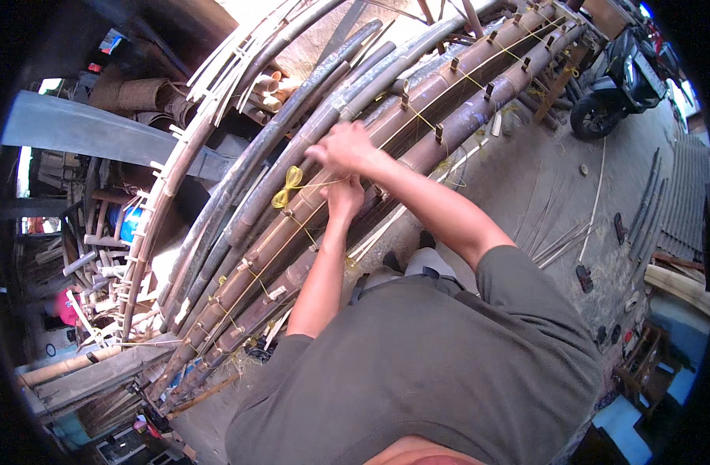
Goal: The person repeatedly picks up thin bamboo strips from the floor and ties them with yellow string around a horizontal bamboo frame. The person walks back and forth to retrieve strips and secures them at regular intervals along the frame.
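Two bare hands are at work over the peg-studded poles. The left hand has its fingers curled together where the yellow line meets them; whether they are clamped on it cannot be told. The right hand is blurred, just above the left fingers, its own fingers seemingly apart; any hold on the line cannot be confirmed. The yellow cord bundle lies just left of the left fingers, its line running to them. The upper pole passes beneath both sets of fingers; the lower pole runs to their right, a peg standing on it beyond the right fingers.

Assessment: good lashing here calls for steady tension, the left fingertips pinning the line close against the pole while the right draws the slack through. The bundle should be kept free of nearby pegs; a snag could loosen the wrap. Each turn is best seated snugly before the pinch is released.
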{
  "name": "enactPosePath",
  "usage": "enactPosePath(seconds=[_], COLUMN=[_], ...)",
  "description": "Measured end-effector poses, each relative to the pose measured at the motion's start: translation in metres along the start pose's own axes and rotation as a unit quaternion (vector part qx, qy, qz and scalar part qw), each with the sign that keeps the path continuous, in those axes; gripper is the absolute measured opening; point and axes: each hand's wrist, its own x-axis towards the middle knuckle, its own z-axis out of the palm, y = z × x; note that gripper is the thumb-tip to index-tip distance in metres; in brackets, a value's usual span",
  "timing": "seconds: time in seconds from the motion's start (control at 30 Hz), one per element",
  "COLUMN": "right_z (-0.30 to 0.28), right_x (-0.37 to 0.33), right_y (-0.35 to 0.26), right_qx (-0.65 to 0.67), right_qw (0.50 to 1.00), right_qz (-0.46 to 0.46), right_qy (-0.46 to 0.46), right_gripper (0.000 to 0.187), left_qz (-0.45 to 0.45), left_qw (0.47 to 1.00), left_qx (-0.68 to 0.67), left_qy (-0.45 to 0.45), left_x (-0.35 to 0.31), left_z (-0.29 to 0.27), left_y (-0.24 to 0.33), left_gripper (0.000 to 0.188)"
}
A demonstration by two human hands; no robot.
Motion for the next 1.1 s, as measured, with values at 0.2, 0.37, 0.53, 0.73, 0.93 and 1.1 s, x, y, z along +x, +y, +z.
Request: enactPosePath(seconds=[0.2,0.37,0.53,0.73,0.93,1.1], right_z=[-0.044,0.058,0.053,0.067,0.105,0.137], right_x=[-0.023,-0.162,-0.158,-0.181,-0.200,-0.201], right_y=[-0.001,0.036,0.010,0.024,-0.022,-0.118], right_qx=[0.662,0.158,0.263,0.579,0.844,0.884], right_qw=[0.742,0.962,0.955,0.808,0.395,0.358], right_qz=[0.008,-0.222,-0.140,0.039,0.350,0.273], right_qy=[-0.106,-0.013,0.004,0.103,0.092,-0.125], right_gripper=[0.048,0.043,0.043,0.034,0.053,0.042], left_qz=[-0.043,-0.084,-0.005,-0.038,-0.019,-0.053], left_qw=[0.998,0.994,0.962,0.994,1.000,0.998], left_qx=[-0.040,-0.071,-0.271,0.005,-0.010,0.021], left_qy=[-0.023,-0.005,0.039,0.102,-0.017,-0.017], left_x=[-0.004,-0.003,0.044,0.118,0.088,-0.021], left_z=[-0.006,-0.008,-0.058,-0.015,-0.066,-0.152], left_y=[-0.009,0.008,0.058,-0.027,-0.039,-0.089], left_gripper=[0.036,0.031,0.024,0.030,0.045,0.033])
